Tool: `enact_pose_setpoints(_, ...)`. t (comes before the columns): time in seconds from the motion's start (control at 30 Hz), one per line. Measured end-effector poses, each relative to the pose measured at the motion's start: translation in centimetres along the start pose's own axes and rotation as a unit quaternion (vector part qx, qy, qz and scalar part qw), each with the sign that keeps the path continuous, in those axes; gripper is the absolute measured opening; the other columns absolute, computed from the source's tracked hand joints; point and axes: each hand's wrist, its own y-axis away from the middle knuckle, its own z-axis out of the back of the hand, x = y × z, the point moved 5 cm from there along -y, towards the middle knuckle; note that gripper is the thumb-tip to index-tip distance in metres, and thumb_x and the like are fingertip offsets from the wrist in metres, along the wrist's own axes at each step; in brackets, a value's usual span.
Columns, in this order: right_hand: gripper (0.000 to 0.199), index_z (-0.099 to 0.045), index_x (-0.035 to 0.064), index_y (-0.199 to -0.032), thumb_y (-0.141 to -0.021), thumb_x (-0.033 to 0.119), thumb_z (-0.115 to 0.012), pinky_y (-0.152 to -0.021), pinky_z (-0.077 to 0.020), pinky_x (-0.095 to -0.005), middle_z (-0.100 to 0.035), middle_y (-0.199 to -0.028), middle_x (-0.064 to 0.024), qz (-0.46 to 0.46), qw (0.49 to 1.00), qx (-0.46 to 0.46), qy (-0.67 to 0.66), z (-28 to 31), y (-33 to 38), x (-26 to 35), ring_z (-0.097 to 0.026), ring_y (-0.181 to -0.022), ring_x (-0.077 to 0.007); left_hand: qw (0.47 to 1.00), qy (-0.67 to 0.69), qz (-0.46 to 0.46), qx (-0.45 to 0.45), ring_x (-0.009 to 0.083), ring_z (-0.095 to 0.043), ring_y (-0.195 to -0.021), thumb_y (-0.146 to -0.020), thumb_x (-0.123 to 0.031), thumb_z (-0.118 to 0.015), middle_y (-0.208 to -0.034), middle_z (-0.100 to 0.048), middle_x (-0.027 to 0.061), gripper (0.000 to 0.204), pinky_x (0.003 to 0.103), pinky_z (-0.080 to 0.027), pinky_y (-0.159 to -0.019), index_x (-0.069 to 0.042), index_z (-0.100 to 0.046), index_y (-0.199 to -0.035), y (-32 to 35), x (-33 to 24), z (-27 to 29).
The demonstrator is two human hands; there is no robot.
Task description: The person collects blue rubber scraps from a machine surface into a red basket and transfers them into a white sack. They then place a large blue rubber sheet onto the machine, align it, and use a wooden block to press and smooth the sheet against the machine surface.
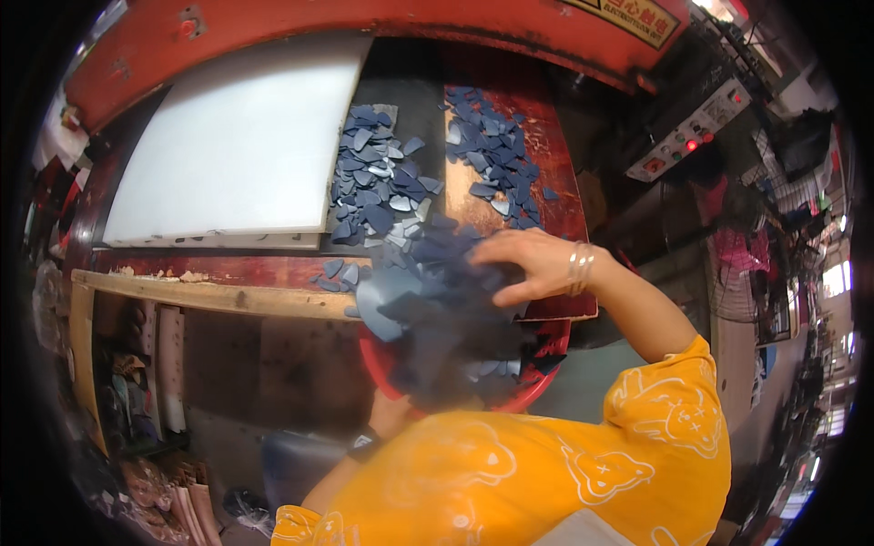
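Note:
A red basin (pixel 372 362) is at the table's front edge, close against my body, with dark blue cut pieces in it. My left hand (pixel 391 412) grips the near left of its rim, the fingers partly hidden. Above the basin's far side, my right hand (pixel 528 262) is open, thumb and fingers apart, at a blurred mass of blue pieces (pixel 446 259) spilling over the table edge. Beyond it lie a heap of small flat blue-grey pieces (pixel 378 173) and a second heap (pixel 496 150) to the right. A larger grey-blue rounded shape (pixel 382 298) shows at the basin's left.
A thick white board (pixel 228 146) covers the table's left part. A red machine beam (pixel 364 16) spans the back. At the right is a control box (pixel 687 132) with lit red buttons, near a wire basket (pixel 742 259). Several loose pieces (pixel 337 273) lie on the front ledge.

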Motion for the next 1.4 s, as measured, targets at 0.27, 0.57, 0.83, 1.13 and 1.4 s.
enact_pose_setpoints(0.27,0.077,-0.049,0.0005,-0.131,-0.076,0.052,-0.068,-0.108,-0.0332,-0.0363,-0.045,-0.138,-0.02,0.034,0.976,-0.209,-0.038,8.5,-20.0,-5.9,-0.042,-0.129,-0.0322,0.942,-0.26,-0.212,0.013,0.0183,-0.06,-0.095,-0.084,-0.014,-0.063,-0.107,-0.063,0.0057,0.027,0.032,-0.047,-0.081,-0.002,-0.059,-0.108,1.1,-2.3,-1.6)
enact_pose_setpoints(0.57,0.08,-0.053,0.0085,-0.127,-0.07,0.064,-0.064,-0.106,-0.0274,-0.0473,-0.048,-0.131,-0.0183,0.07,0.982,-0.168,0.04,3.5,-26.7,-9.8,-0.038,-0.128,-0.0351,0.992,-0.041,0.004,-0.117,0.0148,-0.057,-0.079,-0.073,0.0,-0.06,-0.087,-0.059,0.0024,0.025,0.03,-0.048,-0.071,0.0,-0.057,-0.098,0.8,0.1,-0.1)
enact_pose_setpoints(0.83,0.059,-0.065,0.0053,-0.111,-0.073,0.05,-0.07,-0.096,-0.0438,-0.0378,-0.061,-0.117,-0.0168,-0.009,0.973,0.226,0.04,2.9,-9.1,-3.5,-0.057,-0.112,-0.0294,0.994,-0.067,0.029,-0.081,0.0138,-0.056,-0.077,-0.074,-0.003,-0.061,-0.084,-0.058,0.0021,0.02,0.029,-0.047,-0.07,0.001,-0.057,-0.093,0.5,-2.9,-0.9)
enact_pose_setpoints(1.13,0.094,-0.035,-0.0025,-0.139,-0.076,0.062,-0.061,-0.114,-0.0111,-0.0492,-0.028,-0.148,-0.0229,-0.017,0.988,-0.149,0.04,-1.1,-23.5,-2.9,-0.019,-0.141,-0.0349,0.993,-0.048,-0.004,-0.107,0.0131,-0.055,-0.075,-0.075,-0.003,-0.061,-0.081,-0.057,0.0024,0.014,0.029,-0.046,-0.068,0.0,-0.057,-0.088,0.5,-3.3,-1.4)
enact_pose_setpoints(1.4,0.054,-0.06,0.0127,-0.117,-0.076,0.048,-0.067,-0.1,-0.0372,-0.0456,-0.043,-0.136,-0.0151,0.098,0.968,0.199,0.121,0.3,-12.9,0.3,-0.04,-0.125,-0.0346,0.993,-0.094,-0.02,-0.072,0.0132,-0.056,-0.078,-0.077,-0.004,-0.059,-0.085,-0.059,0.0022,0.016,0.029,-0.047,-0.072,0.0,-0.057,-0.092,0.6,-3.9,-1.7)
